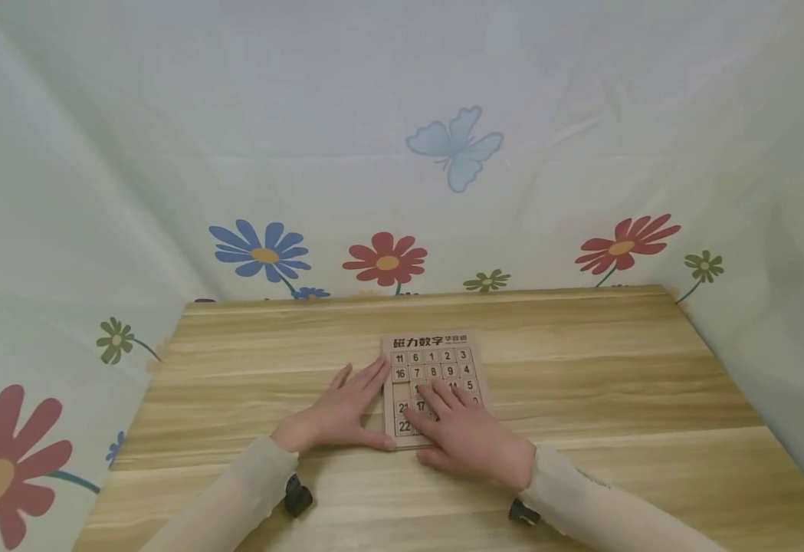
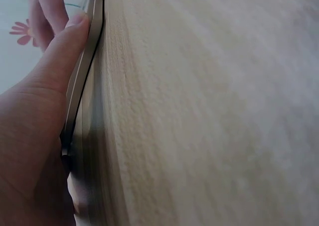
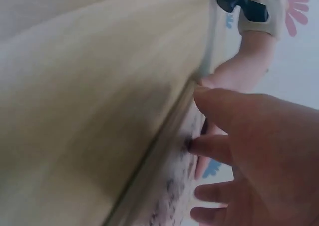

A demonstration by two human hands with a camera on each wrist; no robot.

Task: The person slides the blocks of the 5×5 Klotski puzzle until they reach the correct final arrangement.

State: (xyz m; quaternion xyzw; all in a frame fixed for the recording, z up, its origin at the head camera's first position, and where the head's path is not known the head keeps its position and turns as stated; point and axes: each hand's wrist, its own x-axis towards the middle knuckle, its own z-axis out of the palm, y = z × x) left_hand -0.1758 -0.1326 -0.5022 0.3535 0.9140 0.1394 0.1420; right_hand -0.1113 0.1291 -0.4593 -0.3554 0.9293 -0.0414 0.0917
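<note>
A wooden number slide puzzle (image 1: 432, 340) lies flat on the table, its square tiles printed with numbers and a line of large dark characters along its top. In the head view a gap without a tile shows at the left of the third row. My left hand (image 1: 338, 414) rests at the puzzle's left side, fingertips by the upper left edge and thumb at the lower left corner. Over the lower right tiles spreads my right hand (image 1: 467, 435), its index fingertip near the tile 21 (image 1: 404, 408). Several tiles are hidden under that hand.
The puzzle lies on a wood-grain table (image 1: 250, 345). Behind and beside the table hangs a white curtain (image 1: 305, 115) printed with flowers and a blue butterfly. Each wrist wears a small black camera, the left one (image 1: 297, 497) and the right one (image 1: 524, 512).
</note>
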